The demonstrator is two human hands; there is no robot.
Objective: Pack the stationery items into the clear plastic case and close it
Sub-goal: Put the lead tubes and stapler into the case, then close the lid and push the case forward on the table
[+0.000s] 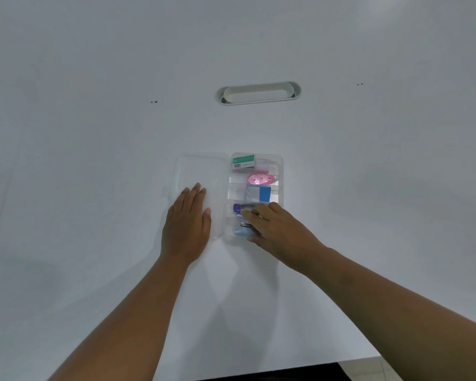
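Note:
The clear plastic case [280, 171] lies open on the white table, its lid [201, 169] folded out flat to the left. In its compartments sit a green and white box [243, 161], a pink correction tape [260, 179], a blue and white item [259, 194], a purple item [238, 208] and a light blue item [242, 232]. My left hand [187, 224] rests flat on the lid, fingers apart. My right hand [275, 229] lies over the case's near end, fingertips on the purple item; what it grips is hidden.
A white oval cable slot [259, 93] is set into the table beyond the case. Two pairs of small dark dots [154, 102] mark the tabletop. The table's near edge [341, 362] runs at the bottom right, with dark floor below.

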